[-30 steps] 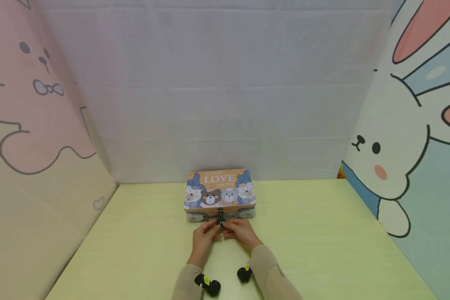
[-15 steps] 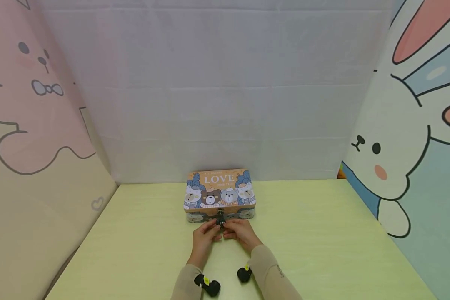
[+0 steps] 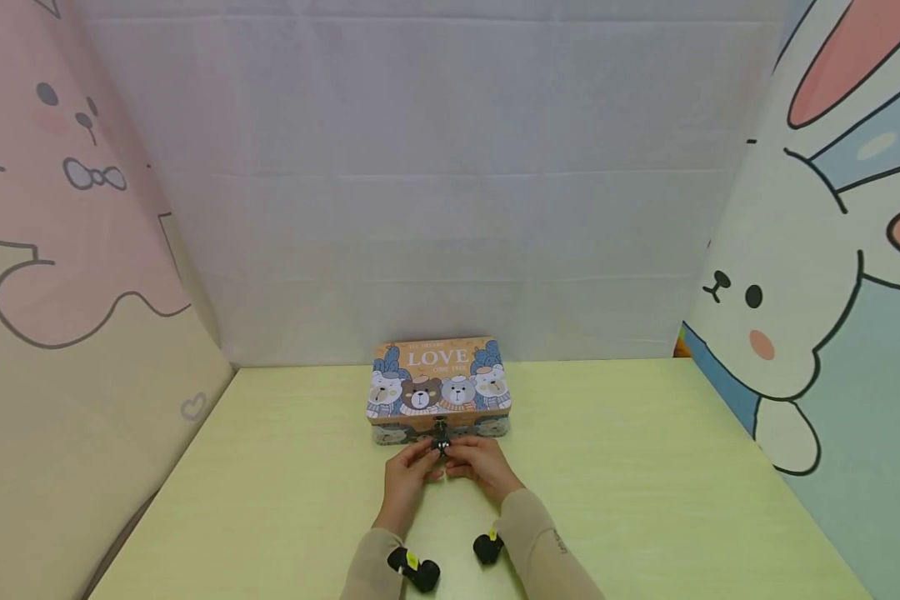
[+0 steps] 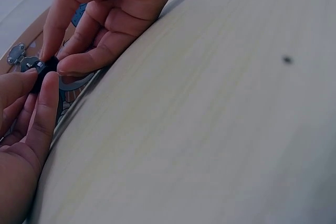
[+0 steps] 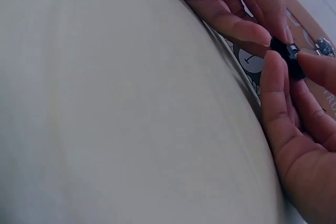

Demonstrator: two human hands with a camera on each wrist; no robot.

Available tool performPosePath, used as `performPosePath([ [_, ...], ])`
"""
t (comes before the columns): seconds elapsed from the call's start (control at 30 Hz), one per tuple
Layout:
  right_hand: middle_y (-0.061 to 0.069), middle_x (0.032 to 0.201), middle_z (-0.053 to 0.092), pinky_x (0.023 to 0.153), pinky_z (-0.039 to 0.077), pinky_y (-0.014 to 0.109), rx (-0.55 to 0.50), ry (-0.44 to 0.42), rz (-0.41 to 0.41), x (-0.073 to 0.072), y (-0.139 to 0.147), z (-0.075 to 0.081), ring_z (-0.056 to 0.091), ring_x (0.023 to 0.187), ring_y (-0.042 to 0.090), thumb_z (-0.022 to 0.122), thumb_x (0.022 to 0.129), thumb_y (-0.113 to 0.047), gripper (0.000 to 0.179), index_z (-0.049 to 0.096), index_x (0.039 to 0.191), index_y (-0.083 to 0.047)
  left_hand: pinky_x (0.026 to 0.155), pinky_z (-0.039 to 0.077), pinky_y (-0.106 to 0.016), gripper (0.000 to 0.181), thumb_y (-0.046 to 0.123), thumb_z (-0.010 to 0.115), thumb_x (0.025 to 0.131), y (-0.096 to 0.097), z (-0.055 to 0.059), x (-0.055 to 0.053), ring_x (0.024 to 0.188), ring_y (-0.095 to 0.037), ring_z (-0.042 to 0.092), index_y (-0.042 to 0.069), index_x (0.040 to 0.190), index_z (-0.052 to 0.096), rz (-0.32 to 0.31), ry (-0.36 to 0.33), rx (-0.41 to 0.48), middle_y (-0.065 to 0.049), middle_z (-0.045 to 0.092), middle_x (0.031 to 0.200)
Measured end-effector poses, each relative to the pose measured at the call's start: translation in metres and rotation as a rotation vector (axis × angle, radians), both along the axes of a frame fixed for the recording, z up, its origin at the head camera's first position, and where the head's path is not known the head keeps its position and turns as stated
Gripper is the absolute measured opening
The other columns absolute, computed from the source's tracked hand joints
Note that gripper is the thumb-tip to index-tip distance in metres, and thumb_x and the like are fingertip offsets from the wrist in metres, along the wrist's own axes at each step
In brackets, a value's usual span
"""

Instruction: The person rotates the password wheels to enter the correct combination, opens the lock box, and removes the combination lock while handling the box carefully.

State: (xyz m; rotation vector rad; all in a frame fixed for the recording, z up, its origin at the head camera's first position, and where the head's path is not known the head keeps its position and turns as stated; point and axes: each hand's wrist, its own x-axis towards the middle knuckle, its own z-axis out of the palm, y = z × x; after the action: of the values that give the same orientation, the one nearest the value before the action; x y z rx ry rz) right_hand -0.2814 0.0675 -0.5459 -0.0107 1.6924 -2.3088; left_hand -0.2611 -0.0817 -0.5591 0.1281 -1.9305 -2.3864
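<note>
A tin box (image 3: 439, 379) with bears and the word LOVE on its lid stands closed at the back of the table. At its front metal clasp (image 4: 17, 53) is a small black padlock (image 3: 441, 444) with pale marks on its face. My left hand (image 3: 405, 483) pinches the padlock from the left, and my right hand (image 3: 486, 467) pinches it from the right. The left wrist view has the padlock's dark body (image 4: 44, 73) between both hands' fingertips. Fingers hide part of it in the right wrist view, where its black body (image 5: 294, 65) also shows.
The pale yellow-green table (image 3: 645, 483) stretches to both sides of the hands. A white cloth backdrop (image 3: 450, 183) rises behind the box. Cartoon-printed panels stand left (image 3: 67, 250) and right (image 3: 787, 333). Black wrist cameras (image 3: 423, 575) sit at the cuffs.
Both hands stay at the padlock with hardly any movement. The box has not moved.
</note>
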Motion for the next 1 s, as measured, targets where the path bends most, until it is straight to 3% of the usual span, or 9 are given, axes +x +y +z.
performPosePath([
  [0.3,0.005,0.078,0.066,0.066,0.061,0.025,0.017,0.01,0.04,-0.001,0.002,0.0,0.065,0.069,0.012,0.057,0.096,0.004,0.019,0.06,0.108,0.019,0.066,0.062,-0.026,0.036,-0.007,0.065,0.092,-0.001,-0.003,-0.001,0.08,-0.007,0.066,-0.021,0.124,0.055,-0.027,0.008,0.034,-0.004,0.066,0.096],
  [0.47,0.006,0.079,0.066,0.068,0.062,0.026,0.02,0.015,0.045,0.005,0.003,0.011,0.066,0.07,0.013,0.056,0.096,0.006,0.019,0.058,0.108,0.021,0.066,0.062,-0.026,0.036,-0.005,0.065,0.093,-0.001,-0.004,-0.001,0.081,-0.008,0.066,-0.021,0.124,0.055,-0.028,0.012,0.029,-0.005,0.066,0.095],
  [1.0,0.005,0.075,0.065,0.065,0.061,0.024,0.045,0.011,0.032,-0.001,0.001,-0.003,0.065,0.067,0.011,0.059,0.097,0.0,0.017,0.063,0.104,0.016,0.067,0.063,-0.028,0.037,-0.005,0.065,0.093,-0.002,-0.006,-0.002,0.082,-0.008,0.066,-0.021,0.125,0.055,-0.023,0.003,0.009,-0.012,0.065,0.099],
])
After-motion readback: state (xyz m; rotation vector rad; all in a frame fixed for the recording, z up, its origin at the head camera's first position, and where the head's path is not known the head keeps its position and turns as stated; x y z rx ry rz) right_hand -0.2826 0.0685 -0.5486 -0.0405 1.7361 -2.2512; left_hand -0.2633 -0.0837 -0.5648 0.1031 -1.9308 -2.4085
